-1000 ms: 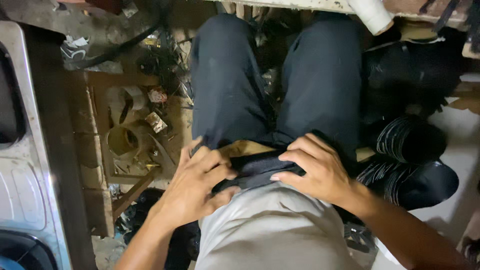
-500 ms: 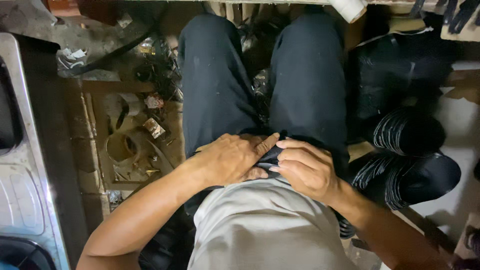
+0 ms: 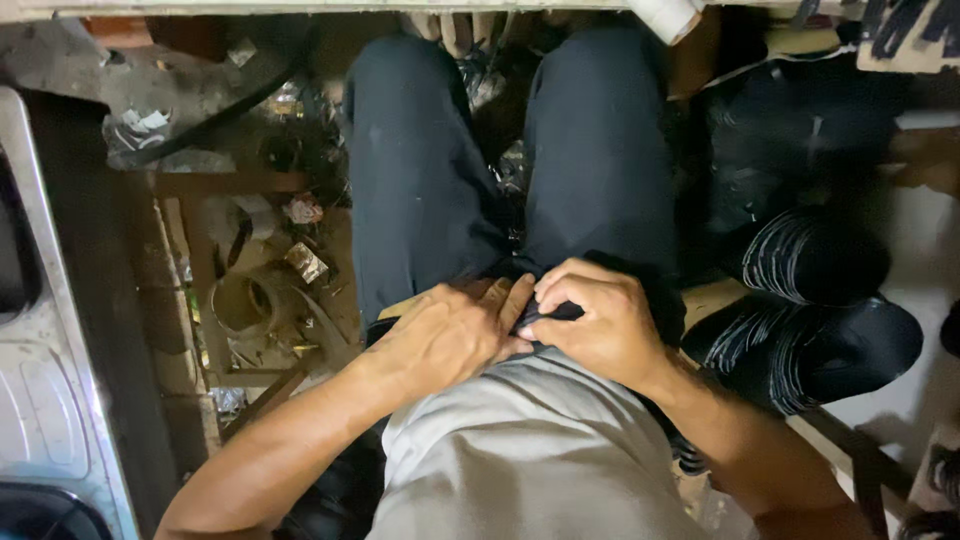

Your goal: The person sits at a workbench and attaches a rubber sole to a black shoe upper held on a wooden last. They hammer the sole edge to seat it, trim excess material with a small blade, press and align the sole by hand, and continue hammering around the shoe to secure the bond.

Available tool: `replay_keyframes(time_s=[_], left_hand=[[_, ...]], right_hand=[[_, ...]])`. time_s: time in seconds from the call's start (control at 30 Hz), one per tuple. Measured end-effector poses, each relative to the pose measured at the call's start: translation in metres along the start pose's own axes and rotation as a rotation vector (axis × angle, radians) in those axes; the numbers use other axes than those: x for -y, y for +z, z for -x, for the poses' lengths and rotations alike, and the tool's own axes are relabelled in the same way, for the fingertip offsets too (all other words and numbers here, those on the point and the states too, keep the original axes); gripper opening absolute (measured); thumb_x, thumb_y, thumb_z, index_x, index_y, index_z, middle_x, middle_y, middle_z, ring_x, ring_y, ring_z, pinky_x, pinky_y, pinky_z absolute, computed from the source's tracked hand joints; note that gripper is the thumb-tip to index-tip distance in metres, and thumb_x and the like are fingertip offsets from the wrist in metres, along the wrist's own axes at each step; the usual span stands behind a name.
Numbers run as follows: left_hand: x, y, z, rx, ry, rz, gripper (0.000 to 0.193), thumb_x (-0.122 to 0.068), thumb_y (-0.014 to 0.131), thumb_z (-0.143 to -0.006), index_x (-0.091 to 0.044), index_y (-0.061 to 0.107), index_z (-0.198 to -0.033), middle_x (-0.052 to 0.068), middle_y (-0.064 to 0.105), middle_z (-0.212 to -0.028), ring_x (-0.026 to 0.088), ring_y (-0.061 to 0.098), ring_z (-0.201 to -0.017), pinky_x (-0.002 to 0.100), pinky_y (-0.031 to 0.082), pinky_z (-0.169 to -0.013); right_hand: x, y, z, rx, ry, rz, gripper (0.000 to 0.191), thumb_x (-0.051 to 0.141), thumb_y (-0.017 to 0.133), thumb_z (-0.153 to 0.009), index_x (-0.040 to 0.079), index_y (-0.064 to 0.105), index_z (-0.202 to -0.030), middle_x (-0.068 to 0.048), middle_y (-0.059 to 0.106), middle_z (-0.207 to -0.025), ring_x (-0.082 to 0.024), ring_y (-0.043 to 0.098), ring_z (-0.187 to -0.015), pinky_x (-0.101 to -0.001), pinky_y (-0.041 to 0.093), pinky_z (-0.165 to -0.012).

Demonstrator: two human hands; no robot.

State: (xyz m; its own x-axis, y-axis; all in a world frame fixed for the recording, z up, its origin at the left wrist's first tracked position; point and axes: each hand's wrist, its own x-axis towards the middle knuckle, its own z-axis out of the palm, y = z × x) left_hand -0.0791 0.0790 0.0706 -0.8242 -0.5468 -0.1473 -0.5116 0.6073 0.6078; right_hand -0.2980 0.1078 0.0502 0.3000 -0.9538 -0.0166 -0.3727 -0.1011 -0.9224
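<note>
A dark cloth waistband (image 3: 548,312) is pinched at the lap by the right hand (image 3: 600,325), its grip clamped; the left hand (image 3: 450,335) is pressed flat beside, steadying it, its grip apart.

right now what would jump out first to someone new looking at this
Two bare hands meet at centre over the lap: the left hand lies flat, the right hand pinches a small dark object against the dark trousers. At right sit stacked black ribbed hoses; at left, a cluttered wooden crate.

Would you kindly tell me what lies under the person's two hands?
Under the left hand and right hand a dark strip shows between the fingers, over the dark trousers. Whatever else sits beneath the palms is covered.
</note>
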Motion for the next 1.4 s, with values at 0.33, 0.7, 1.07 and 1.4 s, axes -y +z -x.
replay_keyframes(time_s=[0.33, 0.7, 1.07, 1.4], left_hand=[[0.001, 0.006, 0.010, -0.093, -0.002, 0.141, 0.063, -0.044, 0.064, -0.094, 0.005, 0.060, -0.133, 0.023, 0.069, -0.119, 0.039, 0.070, -0.094, 0.044, 0.056, -0.077], [0.000, 0.010, 0.017, -0.148, 0.097, 0.068, 0.060, -0.043, 0.066, -0.093, 0.002, 0.062, -0.133, 0.019, 0.070, -0.122, 0.034, 0.067, -0.105, 0.043, 0.053, -0.093], [-0.006, 0.011, 0.024, -0.230, 0.113, 0.114, 0.058, -0.039, 0.070, -0.092, 0.003, 0.063, -0.131, 0.021, 0.068, -0.123, 0.036, 0.066, -0.112, 0.044, 0.052, -0.099], [-0.004, 0.013, 0.024, -0.243, 0.106, 0.086, 0.057, -0.038, 0.070, -0.093, 0.003, 0.063, -0.133, 0.021, 0.068, -0.123, 0.035, 0.065, -0.114, 0.044, 0.052, -0.098]], right_hand=[[-0.005, -0.020, 0.032, -0.044, -0.221, 0.158, 0.034, 0.004, 0.088, -0.070, -0.006, 0.071, -0.098, -0.020, 0.069, -0.117, -0.033, 0.070, -0.108, -0.0380, 0.059, -0.093], [-0.015, -0.014, 0.046, -0.135, -0.167, -0.098, 0.026, 0.002, 0.092, -0.075, 0.000, 0.069, -0.088, -0.008, 0.070, -0.098, -0.018, 0.076, -0.095, -0.0342, 0.067, -0.094], [-0.036, -0.028, 0.046, 0.075, 0.006, -0.270, 0.026, 0.000, 0.090, -0.072, -0.001, 0.075, -0.093, -0.012, 0.076, -0.100, -0.022, 0.078, -0.097, -0.0320, 0.064, -0.088], [0.016, -0.015, 0.031, 0.006, -0.157, 0.170, 0.040, 0.009, 0.091, -0.065, -0.003, 0.073, -0.100, -0.018, 0.071, -0.106, -0.029, 0.072, -0.097, -0.0351, 0.059, -0.084]])
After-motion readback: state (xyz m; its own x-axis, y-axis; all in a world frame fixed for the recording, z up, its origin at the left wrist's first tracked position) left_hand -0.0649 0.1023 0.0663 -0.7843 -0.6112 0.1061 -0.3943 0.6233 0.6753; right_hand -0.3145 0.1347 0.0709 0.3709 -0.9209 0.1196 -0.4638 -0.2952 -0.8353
